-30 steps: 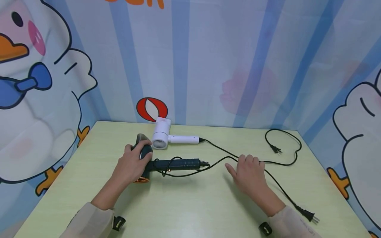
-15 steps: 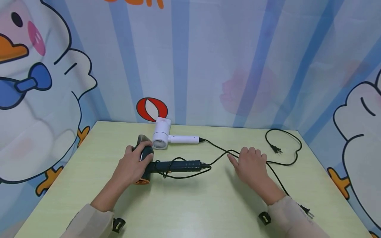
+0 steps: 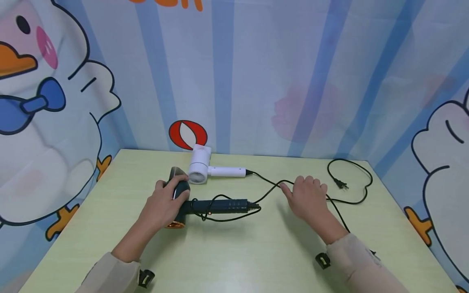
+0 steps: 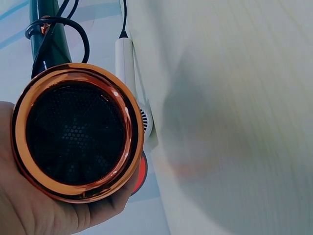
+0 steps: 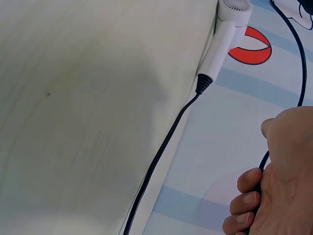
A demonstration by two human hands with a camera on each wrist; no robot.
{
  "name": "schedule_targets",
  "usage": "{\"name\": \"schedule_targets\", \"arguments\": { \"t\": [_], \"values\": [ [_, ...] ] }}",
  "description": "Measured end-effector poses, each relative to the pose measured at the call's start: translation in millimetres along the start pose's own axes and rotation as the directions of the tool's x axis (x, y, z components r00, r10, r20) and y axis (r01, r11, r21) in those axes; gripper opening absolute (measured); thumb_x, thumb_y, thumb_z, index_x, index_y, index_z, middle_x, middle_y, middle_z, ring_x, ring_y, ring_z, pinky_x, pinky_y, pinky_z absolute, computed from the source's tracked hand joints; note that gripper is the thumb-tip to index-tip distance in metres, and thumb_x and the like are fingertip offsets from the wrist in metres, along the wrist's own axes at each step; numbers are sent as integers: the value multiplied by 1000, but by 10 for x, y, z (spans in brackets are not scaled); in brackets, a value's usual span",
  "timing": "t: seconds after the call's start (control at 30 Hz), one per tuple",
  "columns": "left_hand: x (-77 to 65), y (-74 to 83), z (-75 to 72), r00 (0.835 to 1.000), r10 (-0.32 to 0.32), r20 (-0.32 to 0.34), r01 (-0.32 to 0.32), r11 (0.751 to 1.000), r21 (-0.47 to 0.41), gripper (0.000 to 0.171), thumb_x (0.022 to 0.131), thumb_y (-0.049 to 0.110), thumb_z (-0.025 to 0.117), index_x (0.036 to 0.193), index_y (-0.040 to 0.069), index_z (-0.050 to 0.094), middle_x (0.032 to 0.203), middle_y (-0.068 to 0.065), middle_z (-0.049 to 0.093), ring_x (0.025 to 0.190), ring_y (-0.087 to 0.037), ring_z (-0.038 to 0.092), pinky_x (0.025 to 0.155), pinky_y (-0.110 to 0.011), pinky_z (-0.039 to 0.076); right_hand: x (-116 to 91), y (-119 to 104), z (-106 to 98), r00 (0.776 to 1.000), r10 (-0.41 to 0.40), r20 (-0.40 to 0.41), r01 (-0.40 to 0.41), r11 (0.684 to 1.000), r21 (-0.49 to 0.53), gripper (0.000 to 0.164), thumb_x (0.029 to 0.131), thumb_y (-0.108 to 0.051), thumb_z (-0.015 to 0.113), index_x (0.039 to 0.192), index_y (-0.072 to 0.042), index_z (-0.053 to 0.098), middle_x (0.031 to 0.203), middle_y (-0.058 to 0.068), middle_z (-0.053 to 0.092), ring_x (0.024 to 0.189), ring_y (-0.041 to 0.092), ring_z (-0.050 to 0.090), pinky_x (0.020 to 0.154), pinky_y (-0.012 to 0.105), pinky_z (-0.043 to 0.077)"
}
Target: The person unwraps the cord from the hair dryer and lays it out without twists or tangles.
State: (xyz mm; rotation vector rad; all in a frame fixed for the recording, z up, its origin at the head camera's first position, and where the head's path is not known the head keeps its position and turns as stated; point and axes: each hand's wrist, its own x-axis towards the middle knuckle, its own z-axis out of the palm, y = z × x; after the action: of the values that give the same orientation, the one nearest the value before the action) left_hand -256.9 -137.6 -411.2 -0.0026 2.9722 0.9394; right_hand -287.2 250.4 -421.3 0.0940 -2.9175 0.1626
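Note:
My left hand grips the head of a dark green hair dryer, its fingers wrapped over the barrel. The copper ring round the dryer's dark mesh end faces the left wrist camera. Its handle points right, with a loop of black cord wound about it. That cord runs on to my right hand, whose fingers curl round it above the table. A white hair dryer lies behind the dark one. The dark dryer's plug is mostly hidden by the right sleeve.
The white dryer's cord crosses under the other cord and loops at the back right, ending in a plug. A patterned cloth backdrop rises behind the pale table.
My right hand has moved a little away toward the back of the table, pulling the cord along. The plug on that cord has slid behind the sleeve. My left hand has barely shifted.

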Motion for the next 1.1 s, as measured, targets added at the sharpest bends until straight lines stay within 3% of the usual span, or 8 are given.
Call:
{"name": "schedule_targets", "arguments": {
  "t": [0.3,0.47,0.7,0.9,1.1],
  "values": [
    [-1,2,19,1000,5,1,-5,1000,7,42,104,45,49,145,37,43,139,-29,35,95,-47,58,71,-47,57,75,-4,-101,998,34,48,-34,999,8,60,105,-55,39,75,-4,46,77,16,45,72,36,45,69,51,35],
    [0,4,21,1000,-3,3,3,1000,12,42,104,45,49,144,37,43,138,-28,35,95,-47,58,71,-47,56,96,-6,-167,996,51,70,-54,997,49,66,105,-62,31,78,-4,48,79,16,46,72,35,45,70,50,34],
    [13,-4,72,1000,-15,10,15,999,35,43,104,44,51,145,36,43,137,-29,36,94,-46,59,69,-44,56,104,-15,-403,998,43,52,-48,993,112,69,105,-63,24,82,-4,51,83,18,48,75,37,48,74,58,37],
    [26,-22,102,1000,-13,8,13,999,36,45,104,43,51,147,35,43,137,-29,36,92,-46,59,66,-42,54,82,-19,-618,998,48,45,-55,983,174,70,106,-62,21,87,-3,53,84,17,49,76,35,48,72,54,34],
    [25,-28,115,1000,-17,2,17,999,39,44,104,43,51,146,35,43,136,-29,36,93,-46,59,66,-42,54,32,-42,-658,999,32,41,-39,981,187,73,104,-65,16,85,-4,52,84,16,48,75,33,46,71,51,32]
  ]
}}
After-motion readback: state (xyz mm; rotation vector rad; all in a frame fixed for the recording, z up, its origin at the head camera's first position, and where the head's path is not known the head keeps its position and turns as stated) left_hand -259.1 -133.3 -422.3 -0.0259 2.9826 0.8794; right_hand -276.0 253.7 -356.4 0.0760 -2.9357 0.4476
